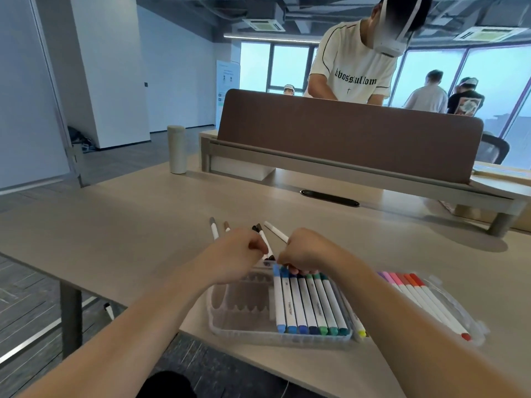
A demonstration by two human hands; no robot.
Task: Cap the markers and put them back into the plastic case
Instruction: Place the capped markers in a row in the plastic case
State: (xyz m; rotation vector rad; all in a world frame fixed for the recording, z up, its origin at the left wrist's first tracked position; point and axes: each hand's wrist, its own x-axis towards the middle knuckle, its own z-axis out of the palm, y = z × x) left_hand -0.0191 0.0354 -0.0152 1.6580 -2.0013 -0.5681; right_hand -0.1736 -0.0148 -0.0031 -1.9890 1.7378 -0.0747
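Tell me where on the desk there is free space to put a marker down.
The desk is bare left of the plastic case, and between the loose markers and the black cable slot. It is crowded around both hands and right of the case, where the pink and red markers lie.

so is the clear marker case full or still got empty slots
Partly filled: the plastic case holds a row of blue and green markers on its right side, while the slots on its left sit empty.
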